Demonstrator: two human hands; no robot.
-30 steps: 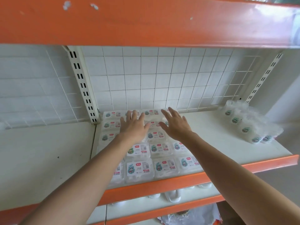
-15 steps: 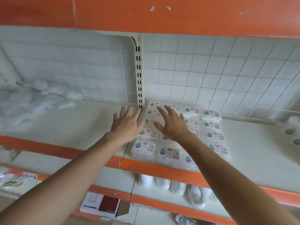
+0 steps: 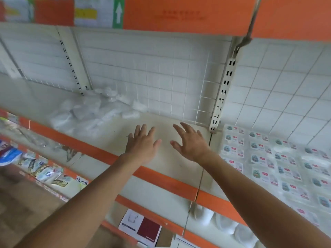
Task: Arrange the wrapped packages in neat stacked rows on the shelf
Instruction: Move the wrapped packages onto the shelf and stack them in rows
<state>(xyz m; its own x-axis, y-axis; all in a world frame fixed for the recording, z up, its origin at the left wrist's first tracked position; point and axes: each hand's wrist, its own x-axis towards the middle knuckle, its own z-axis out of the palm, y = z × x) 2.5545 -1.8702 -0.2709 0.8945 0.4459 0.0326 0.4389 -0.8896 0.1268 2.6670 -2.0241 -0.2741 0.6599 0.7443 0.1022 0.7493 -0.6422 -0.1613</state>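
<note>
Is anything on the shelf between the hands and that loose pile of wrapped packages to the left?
Nothing visible is in the way. Only bare shelf lies between the left hand and the loose pile, which sits further back and to the left. The right hand is also open and holds nothing. The pile is blurred, so small items there could be missed.

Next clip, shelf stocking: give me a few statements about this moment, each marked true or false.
1. The left hand and right hand are both open, holding nothing. True.
2. The right hand rests on the labelled packages. False: it is over bare shelf, left of them.
3. The labelled packages lie in flat rows right of the slotted upright. True.
4. The loose pile of clear-wrapped packages lies right of the hands. False: it lies left of them.
</note>
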